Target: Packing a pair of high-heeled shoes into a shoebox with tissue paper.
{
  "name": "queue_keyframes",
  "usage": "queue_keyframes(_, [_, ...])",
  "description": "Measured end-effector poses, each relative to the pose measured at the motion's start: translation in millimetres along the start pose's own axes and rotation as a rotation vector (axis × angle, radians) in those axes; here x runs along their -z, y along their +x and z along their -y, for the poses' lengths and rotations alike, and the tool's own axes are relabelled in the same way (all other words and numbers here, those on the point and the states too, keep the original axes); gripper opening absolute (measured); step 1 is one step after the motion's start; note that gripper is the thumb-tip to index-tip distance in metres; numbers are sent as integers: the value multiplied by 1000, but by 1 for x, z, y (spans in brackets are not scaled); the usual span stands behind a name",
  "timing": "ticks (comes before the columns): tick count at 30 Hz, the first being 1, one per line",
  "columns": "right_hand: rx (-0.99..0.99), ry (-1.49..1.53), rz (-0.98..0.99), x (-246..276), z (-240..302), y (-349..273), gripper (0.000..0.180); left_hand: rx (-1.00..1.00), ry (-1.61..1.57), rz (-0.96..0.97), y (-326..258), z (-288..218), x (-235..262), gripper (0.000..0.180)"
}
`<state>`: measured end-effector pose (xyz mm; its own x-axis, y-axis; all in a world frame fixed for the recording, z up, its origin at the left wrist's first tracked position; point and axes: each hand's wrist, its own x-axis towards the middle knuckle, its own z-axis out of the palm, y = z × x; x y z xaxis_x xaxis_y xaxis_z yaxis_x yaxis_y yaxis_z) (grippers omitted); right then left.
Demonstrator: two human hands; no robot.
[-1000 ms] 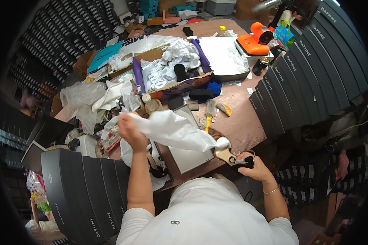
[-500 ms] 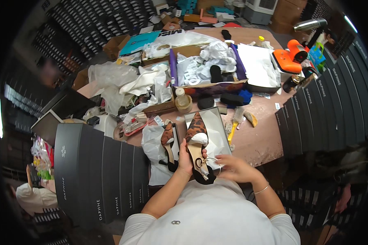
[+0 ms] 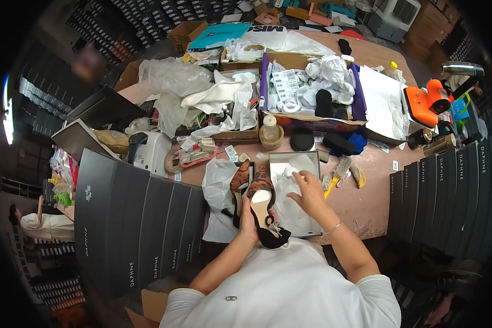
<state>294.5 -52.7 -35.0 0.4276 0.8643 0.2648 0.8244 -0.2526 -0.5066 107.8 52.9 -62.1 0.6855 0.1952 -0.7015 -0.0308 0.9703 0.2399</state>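
My left hand [image 3: 249,223] is closed around a leopard-print shoe [image 3: 262,183] with a black heel end, its pointed toe turned away from me. White stuffing shows inside it, and a strap lies loose near the heel. My right hand [image 3: 310,195] is over a grey shoebox [image 3: 318,164] lined with white tissue paper [image 3: 295,210]. Its thumb and fingers are apart, with the fingertips at the paper near the box's far end. Just left of the held shoe lies a matching shoe [image 3: 239,179], partly hidden, beside more white paper [image 3: 216,183].
Rows of dark shoeboxes [image 3: 112,218] stand at left, with more boxes [image 3: 440,191] at right. Behind the work area are a purple carton [image 3: 265,82] of crumpled paper, a glue bottle [image 3: 270,131], a yellow-handled brush [image 3: 332,186] and an orange device [image 3: 421,106].
My right hand has moved from the shoe's strap up and away to the paper in the grey box. My left hand still holds the shoe. The whole view has shifted.
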Motion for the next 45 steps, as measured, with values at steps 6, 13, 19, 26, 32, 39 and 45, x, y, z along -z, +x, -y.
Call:
queue_keyframes(6, [427, -88, 197, -47, 13, 5, 15, -120, 96, -64, -13, 24, -38, 64])
queue_keyframes(13, [341, -34, 59, 18, 8, -18, 17, -129, -38, -166, -8, 13, -16, 66])
queue_keyframes(19, [38, 473, 5, -4, 24, -24, 32, -199, 51, -99, -19, 16, -25, 71])
queue_keyframes(26, [-109, 615, 495, -65, 60, 16, 66, -303, 215, -39, -44, 34, -54, 86])
queue_keyframes(32, [-79, 525, 458, -60, 79, 9, 67, -207, 201, 91, -17, -27, -8, 68])
queue_keyframes(39, [-111, 678, 301, -92, 91, -5, 77, -273, 419, 8, 20, -50, 8, 42])
queue_keyframes(45, [-120, 754, 425, -74, 91, 11, 81, -361, 480, 17, 11, -53, -4, 46])
